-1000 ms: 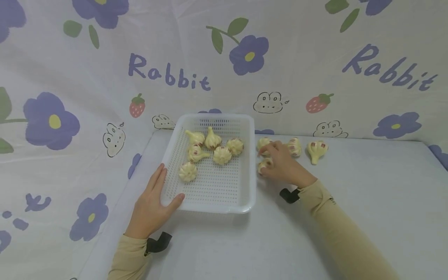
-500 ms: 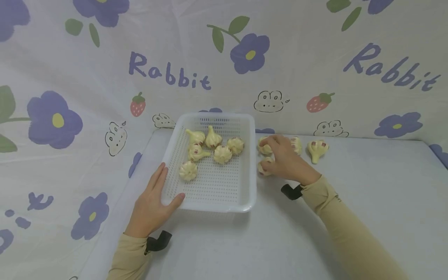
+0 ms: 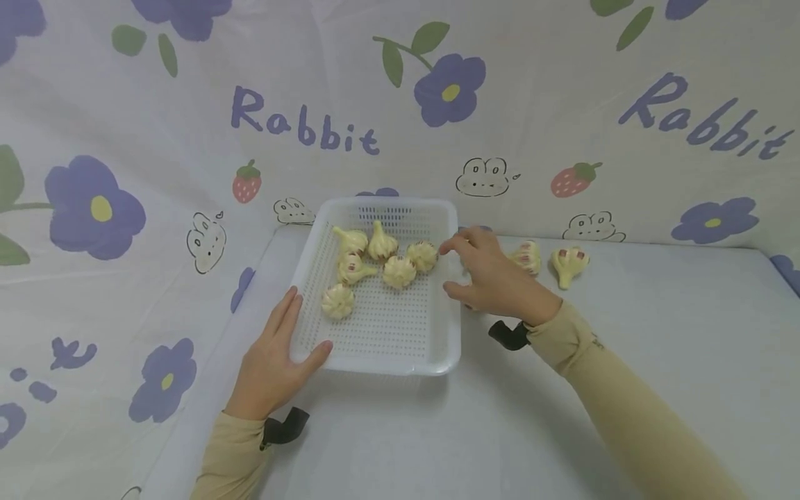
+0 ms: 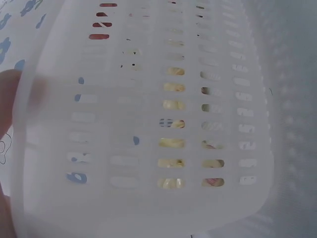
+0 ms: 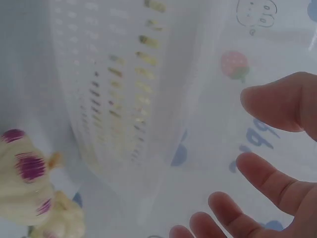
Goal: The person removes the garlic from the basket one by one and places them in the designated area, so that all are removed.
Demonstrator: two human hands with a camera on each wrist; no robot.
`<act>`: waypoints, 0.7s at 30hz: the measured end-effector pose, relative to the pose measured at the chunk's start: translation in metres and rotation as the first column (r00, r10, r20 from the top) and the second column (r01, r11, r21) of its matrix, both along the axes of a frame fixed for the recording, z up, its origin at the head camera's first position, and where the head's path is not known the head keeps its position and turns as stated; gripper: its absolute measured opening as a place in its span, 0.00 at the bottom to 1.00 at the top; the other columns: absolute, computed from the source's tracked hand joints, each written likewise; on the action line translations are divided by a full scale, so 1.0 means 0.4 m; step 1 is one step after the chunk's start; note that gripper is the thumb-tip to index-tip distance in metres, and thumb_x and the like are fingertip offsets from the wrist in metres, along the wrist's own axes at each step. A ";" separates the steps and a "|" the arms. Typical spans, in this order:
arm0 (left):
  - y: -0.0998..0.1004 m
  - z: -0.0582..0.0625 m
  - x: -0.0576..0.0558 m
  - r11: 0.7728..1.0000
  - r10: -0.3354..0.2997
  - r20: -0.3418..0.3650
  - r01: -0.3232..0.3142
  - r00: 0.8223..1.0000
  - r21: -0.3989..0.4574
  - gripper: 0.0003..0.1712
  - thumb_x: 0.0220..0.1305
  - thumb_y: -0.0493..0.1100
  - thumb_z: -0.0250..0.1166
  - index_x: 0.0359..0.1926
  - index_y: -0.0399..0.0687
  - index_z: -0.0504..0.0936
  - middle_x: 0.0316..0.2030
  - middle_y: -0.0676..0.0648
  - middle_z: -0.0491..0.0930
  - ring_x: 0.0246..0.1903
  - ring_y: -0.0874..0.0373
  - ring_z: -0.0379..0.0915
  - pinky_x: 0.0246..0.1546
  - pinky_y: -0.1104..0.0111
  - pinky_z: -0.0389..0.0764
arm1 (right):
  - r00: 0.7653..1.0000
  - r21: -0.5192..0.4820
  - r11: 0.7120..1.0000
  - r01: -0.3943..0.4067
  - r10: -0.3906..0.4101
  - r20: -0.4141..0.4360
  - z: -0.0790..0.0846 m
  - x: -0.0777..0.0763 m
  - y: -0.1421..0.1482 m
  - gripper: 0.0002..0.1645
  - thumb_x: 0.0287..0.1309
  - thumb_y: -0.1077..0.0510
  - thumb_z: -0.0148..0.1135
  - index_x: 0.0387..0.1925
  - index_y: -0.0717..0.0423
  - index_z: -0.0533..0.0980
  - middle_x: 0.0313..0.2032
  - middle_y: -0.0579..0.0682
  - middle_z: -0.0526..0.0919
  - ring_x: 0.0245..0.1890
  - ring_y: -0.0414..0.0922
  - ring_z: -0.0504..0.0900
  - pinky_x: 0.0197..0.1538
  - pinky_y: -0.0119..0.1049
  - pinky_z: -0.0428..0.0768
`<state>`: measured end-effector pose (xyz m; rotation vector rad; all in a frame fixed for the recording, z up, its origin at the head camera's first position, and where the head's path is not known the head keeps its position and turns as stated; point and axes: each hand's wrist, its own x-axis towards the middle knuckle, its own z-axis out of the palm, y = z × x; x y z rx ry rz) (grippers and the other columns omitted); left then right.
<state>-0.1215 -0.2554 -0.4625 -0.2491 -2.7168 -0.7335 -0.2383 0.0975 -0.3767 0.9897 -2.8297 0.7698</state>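
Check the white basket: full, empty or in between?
In between: six garlic bulbs lie inside the basket, with bare floor at the near end.

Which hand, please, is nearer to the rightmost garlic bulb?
Right. The right hand is left of that garlic bulb, by the right edge of the basket; the left hand is farther off, at its left edge.

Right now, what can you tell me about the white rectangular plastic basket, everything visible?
The white, round-cornered plastic basket looks slightly translucent, with a smooth rim, slotted walls and a perforated floor. It sits upright on the pale tabletop, holding six cream garlic bulbs, some with purplish marks. The person's left hand rests at its near-left corner, touching the rim. The right hand hovers by its right rim, apparently without touching.
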 end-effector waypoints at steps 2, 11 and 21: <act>0.000 -0.002 -0.001 1.000 -0.001 -0.005 0.001 1.000 0.006 0.53 0.66 0.60 0.68 0.81 0.39 0.56 0.82 0.42 0.54 0.76 0.40 0.61 0.64 0.42 0.76 | 1.000 0.019 1.000 -0.017 0.017 -0.008 0.008 0.001 -0.012 0.28 0.62 0.56 0.69 0.62 0.60 0.73 0.66 0.65 0.67 0.66 0.60 0.65 0.64 0.58 0.75; 0.000 -0.001 -0.004 1.000 0.007 0.003 -0.007 1.000 0.019 0.55 0.66 0.60 0.68 0.82 0.38 0.53 0.82 0.42 0.54 0.76 0.41 0.60 0.66 0.42 0.74 | 0.997 0.049 0.996 -0.077 0.078 -0.005 0.026 0.004 -0.067 0.28 0.62 0.57 0.69 0.62 0.58 0.74 0.66 0.62 0.68 0.63 0.57 0.67 0.58 0.53 0.80; 0.000 -0.002 -0.004 1.000 0.011 0.016 -0.011 1.000 0.021 0.55 0.66 0.61 0.67 0.82 0.38 0.53 0.82 0.42 0.53 0.77 0.40 0.59 0.68 0.42 0.73 | 0.988 0.084 0.984 -0.154 0.155 -0.010 0.028 0.002 -0.146 0.27 0.62 0.58 0.70 0.62 0.57 0.74 0.62 0.59 0.70 0.62 0.55 0.67 0.60 0.49 0.79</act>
